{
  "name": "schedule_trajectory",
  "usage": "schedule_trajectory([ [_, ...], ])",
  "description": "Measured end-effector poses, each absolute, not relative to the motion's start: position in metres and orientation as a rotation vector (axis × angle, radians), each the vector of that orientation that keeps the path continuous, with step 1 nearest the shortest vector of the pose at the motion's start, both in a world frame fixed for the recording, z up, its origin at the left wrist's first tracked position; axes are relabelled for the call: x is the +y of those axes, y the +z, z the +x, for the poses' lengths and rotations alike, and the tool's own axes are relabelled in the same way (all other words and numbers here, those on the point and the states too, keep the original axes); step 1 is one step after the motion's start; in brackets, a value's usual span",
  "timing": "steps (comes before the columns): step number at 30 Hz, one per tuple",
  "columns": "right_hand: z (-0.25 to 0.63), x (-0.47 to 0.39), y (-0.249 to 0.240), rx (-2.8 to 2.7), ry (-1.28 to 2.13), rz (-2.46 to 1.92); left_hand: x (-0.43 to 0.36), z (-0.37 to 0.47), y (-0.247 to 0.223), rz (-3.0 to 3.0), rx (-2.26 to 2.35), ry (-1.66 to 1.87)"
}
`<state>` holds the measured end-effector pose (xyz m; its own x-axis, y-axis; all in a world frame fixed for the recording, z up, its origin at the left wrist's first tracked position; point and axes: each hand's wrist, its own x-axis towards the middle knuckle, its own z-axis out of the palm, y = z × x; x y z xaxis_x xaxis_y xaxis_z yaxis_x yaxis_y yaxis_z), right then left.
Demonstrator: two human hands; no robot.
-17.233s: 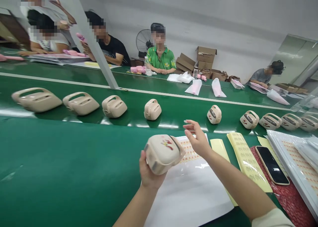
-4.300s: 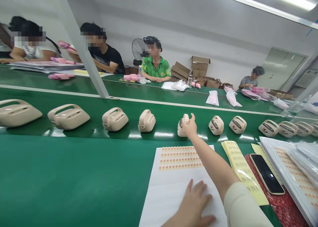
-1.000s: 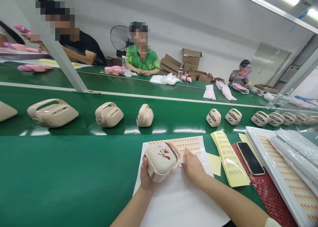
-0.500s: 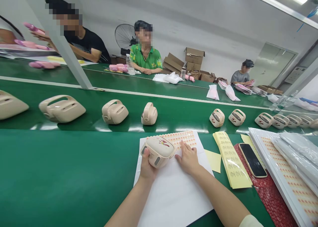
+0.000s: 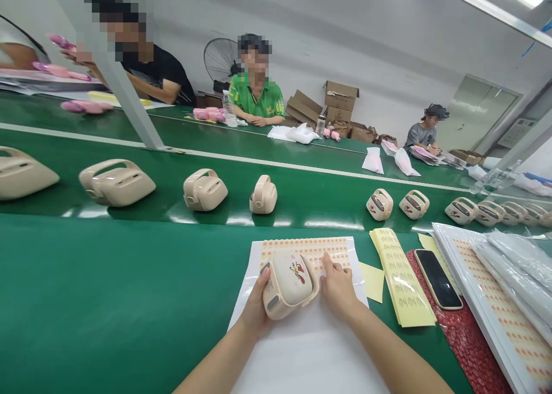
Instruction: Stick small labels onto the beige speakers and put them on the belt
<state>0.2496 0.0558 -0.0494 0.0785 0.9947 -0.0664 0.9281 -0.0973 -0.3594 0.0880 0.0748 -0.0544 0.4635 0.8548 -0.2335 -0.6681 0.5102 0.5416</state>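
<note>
My left hand (image 5: 255, 309) is closed around a beige device with a carry handle (image 5: 288, 279), thumb on its near left edge. Its pale face, printed with a red and yellow design, is tilted up. The palm-side fingers are hidden beneath it. Under both hands lies a white sheet with rows of small orange stickers (image 5: 305, 245). My right hand (image 5: 340, 287) rests on this sheet just right of the device, its index finger stretched out and touching the sticker rows. No loose sticker can be made out at that fingertip.
Several similar beige devices (image 5: 206, 190) stand along the green belt (image 5: 319, 204) ahead. To the right lie yellow label strips (image 5: 399, 279), a phone (image 5: 439, 279) on red bubble wrap (image 5: 470, 342), and more sticker sheets (image 5: 487, 290). Co-workers sit across the line beyond a slanted post (image 5: 129, 103).
The held device has turned, its printed face now more toward me and its handle to the right. It has come slightly nearer. My right index finger has moved slightly right and down.
</note>
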Motion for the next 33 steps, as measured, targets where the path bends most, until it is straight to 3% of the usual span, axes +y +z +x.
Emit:
schedule_trajectory([
  [6,0.257,0.049,-0.049,-1.775,0.442,-2.105,0.051,0.083,-0.068,0.739,0.569,0.966],
  [11,0.263,0.053,-0.068,-1.622,0.469,-1.942,0.048,0.066,-0.057,1.951,0.773,1.304],
  [15,0.263,0.054,-0.074,-1.613,0.418,-1.904,0.039,0.059,-0.045,2.647,0.705,0.929],
  [20,0.263,0.054,-0.075,-1.664,0.388,-1.883,0.016,0.074,-0.027,2.689,0.752,0.232],
  [24,0.264,0.054,-0.077,-1.694,0.339,-1.887,0.014,0.086,-0.005,2.608,0.823,0.031],
  [28,0.264,0.055,-0.083,-1.774,0.263,-1.891,0.031,0.068,-0.008,2.388,0.729,0.318],
  [31,0.263,0.054,-0.087,-1.890,0.150,-1.885,0.038,0.039,-0.041,2.214,1.302,0.727],
  [33,0.261,0.054,-0.089,-1.958,0.107,-1.892,0.036,0.022,-0.073,2.327,1.417,0.792],
])
